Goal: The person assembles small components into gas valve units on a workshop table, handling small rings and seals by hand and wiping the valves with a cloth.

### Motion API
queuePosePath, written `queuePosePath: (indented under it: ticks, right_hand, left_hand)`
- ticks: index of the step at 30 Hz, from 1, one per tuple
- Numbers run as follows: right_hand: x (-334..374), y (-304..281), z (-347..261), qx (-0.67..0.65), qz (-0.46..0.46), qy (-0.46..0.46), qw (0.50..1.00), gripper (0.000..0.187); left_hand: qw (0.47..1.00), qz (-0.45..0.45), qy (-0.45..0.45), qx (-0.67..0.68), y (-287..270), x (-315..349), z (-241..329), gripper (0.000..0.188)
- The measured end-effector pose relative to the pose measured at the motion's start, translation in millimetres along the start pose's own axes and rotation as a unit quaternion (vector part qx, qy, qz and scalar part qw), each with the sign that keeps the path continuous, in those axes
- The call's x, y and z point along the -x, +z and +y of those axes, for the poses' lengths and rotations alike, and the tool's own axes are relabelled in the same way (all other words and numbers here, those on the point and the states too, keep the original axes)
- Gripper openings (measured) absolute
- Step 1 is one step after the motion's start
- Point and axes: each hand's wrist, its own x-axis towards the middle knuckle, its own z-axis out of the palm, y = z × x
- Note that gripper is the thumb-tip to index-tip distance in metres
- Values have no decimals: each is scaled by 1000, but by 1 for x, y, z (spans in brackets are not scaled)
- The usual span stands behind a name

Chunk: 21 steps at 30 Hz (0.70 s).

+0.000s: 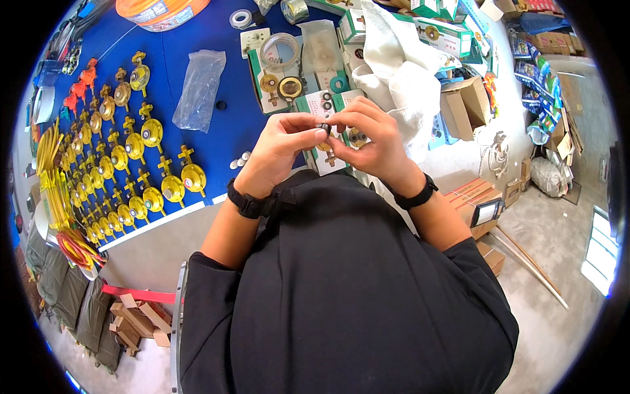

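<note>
Both my hands meet over the near edge of the blue table point(243, 128), pinching one small black round part point(325, 128), perhaps a rubber ring; its exact kind is partly hidden by the fingers. My left hand point(282, 144) grips it between thumb and forefinger. From the other side, my right hand point(374, 134) holds it with its fingertips. Just beyond the hands are a couple of loose black rings point(327, 100) on green-and-white boxes point(308, 104). Several small white caps point(241, 159) lie beside my left wrist.
Rows of yellow gas regulators point(151, 131) fill the table's left side. A clear plastic bag point(199, 88), a tape roll point(279, 51) and a white cloth point(413, 92) lie further back. An orange hose coil point(161, 12) sits at the far edge. Cardboard boxes point(476, 203) stand on the right.
</note>
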Motion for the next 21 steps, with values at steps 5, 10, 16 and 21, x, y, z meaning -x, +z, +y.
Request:
queuePosePath:
  ticks: [5,10,16,21]
  right_hand:
    - [-2,1,-1,0,-3,-23,1000,31]
    - [2,3,4,18,-9,-48,999,32]
    - [6,-1,7,52,-35,-67,996,30]
    - [9,-6,15,108,-31,-70,991,27]
  left_hand:
    - [1000,-6,-2,-10,-4,0,-1,27]
    - [999,-19,-12,-29,-3,-2,-5,26]
    - [998,-21,-45,-47,-10,-4,-10,28]
    - [997,17,-17,-70,-4,-2,-11,30]
